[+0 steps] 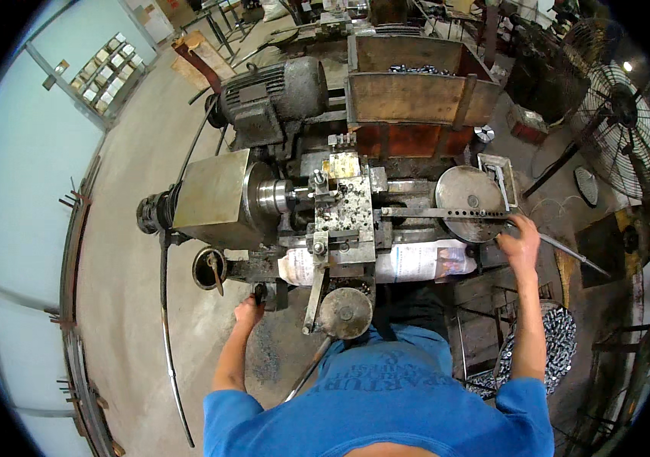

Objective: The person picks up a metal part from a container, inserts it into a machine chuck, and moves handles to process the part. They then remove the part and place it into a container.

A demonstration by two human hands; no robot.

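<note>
Evidently, right hand curled at end of long perforated grey metal bar; left hand by small dark handle; cannot tell either grip.

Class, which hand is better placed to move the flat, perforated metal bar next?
Probably the right hand: it is at the right end of the flat, perforated grey metal bar, beside the large round metal disc. The left hand is well away, to the left.
</note>
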